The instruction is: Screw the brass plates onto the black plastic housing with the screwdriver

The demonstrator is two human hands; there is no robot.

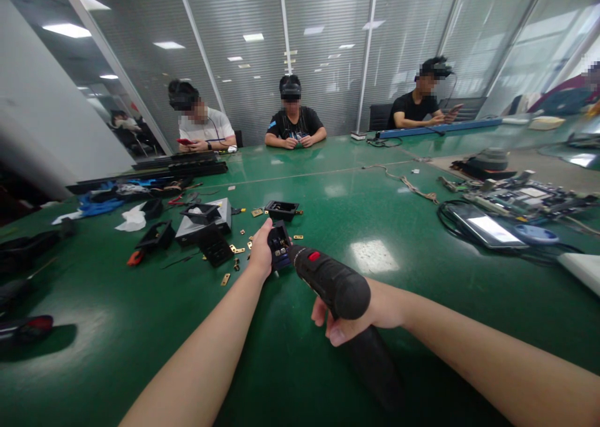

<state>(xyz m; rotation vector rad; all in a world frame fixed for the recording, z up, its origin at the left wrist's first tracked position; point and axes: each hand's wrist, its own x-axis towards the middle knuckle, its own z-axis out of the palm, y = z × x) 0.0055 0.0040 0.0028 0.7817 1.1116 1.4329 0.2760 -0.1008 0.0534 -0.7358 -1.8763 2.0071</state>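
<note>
1. Green tabletop point(140, 327) spreads beneath the work; from the grip outward, mind these points.
2. Left hand point(261, 249) holds a small black box point(280, 246) by its side, out in front of the person; whether the box rests on the table I cannot tell. A firm hold should resist twisting.
3. Right hand point(363, 324) wraps the handle of a power drill point(328, 277); its trigger is hidden.
4. The drill's nose meets the box's right edge in this view, but contact at the tip cannot be made out. Square alignment and steady, light pressure would likely prevent slipping.
5. Loose brass plates point(237, 249) lie near the left hand, and a second black box point(282, 210) just beyond; best not to knock them.
</note>
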